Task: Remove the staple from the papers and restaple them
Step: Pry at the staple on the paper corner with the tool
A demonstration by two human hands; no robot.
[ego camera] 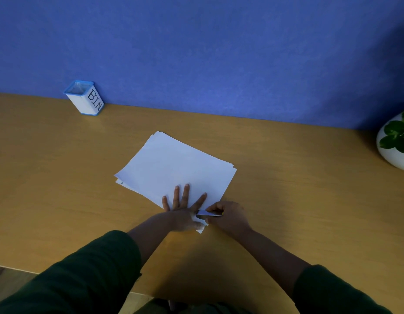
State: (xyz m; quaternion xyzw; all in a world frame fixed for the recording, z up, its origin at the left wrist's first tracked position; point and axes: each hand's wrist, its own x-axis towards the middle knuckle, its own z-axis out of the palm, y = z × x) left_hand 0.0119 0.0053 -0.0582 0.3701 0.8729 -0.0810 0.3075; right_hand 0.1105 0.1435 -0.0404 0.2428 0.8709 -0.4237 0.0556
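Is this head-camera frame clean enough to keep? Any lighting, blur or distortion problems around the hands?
Head view: dim, bluish light; the papers read pale blue. Wide-angle bending curves the table edge. Left hand and right hand are soft, and the thin tool between them is too blurred to identify. No glare; shadow darkens the upper right wall.

The papers [176, 165] lay in the middle of the worktop [287, 200], with both hands at their near corner, the left hand [181, 214] flat on them and the right hand [228, 216] just beside it. A bin [85, 98] stood far left against the wall [219, 53], and a potted plant [397, 141] sat at the right edge.
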